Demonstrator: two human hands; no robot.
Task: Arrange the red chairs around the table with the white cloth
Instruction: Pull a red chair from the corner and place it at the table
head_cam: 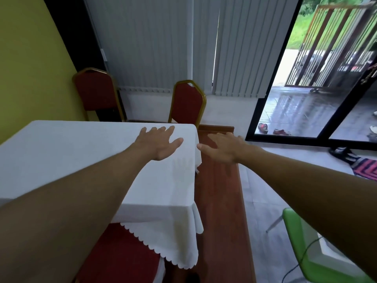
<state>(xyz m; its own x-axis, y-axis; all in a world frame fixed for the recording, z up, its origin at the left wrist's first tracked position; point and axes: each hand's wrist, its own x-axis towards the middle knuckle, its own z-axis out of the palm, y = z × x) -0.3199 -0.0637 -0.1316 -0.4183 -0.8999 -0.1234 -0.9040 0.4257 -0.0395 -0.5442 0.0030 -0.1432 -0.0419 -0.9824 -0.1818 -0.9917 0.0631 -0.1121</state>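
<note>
The table with the white cloth (71, 156) fills the left and middle. A red chair with a gold frame (188, 103) stands at its far right corner, back upright. Another red chair (95, 92) stands at the far side, against the yellow wall. A red seat cushion (120, 256) shows under the cloth's scalloped near edge. My left hand (161, 142) hovers open over the cloth's far right corner, fingers spread. My right hand (222, 149) is open over the brown wooden surface beside the table. Neither hand holds anything.
A long brown wooden bench or tabletop (218, 201) runs along the table's right side. A green plastic chair (312, 260) stands at the lower right. Grey vertical blinds (163, 43) hang behind; a glass door (306, 99) opens onto a patio. Shoes (263, 127) lie outside, and a striped mat (365, 168) lies inside.
</note>
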